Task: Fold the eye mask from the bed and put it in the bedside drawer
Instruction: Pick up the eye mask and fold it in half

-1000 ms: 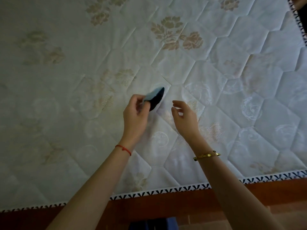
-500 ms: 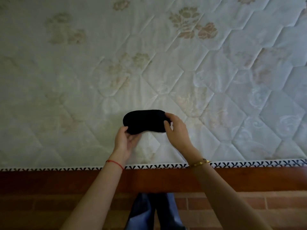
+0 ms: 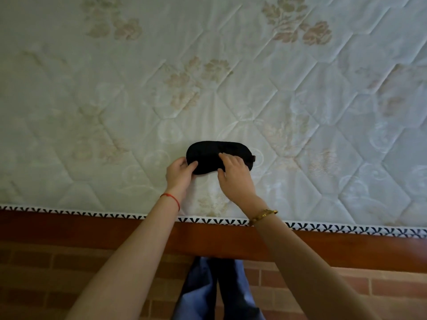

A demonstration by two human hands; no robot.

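Observation:
A black eye mask [image 3: 211,153] lies flat and spread out on the quilted white mattress [image 3: 231,65], near its front edge. My left hand [image 3: 179,174] pinches the mask's left end between thumb and fingers. My right hand [image 3: 234,175] rests on the right half of the mask, fingertips pressing on its top, and covers part of it. A bit of the strap shows at the mask's right tip [image 3: 253,158]. No drawer is in view.
The mattress has a black-and-white trim [image 3: 92,214] along its front edge, above a red-brown wooden bed frame [image 3: 69,227]. Below is a brick-patterned floor [image 3: 46,273] and my legs in blue trousers [image 3: 208,292].
One second ago my left hand held the mask up, folded, and my right hand was free. The mask now lies spread flat on the mattress under both hands; the view has shifted back toward the bed's edge.

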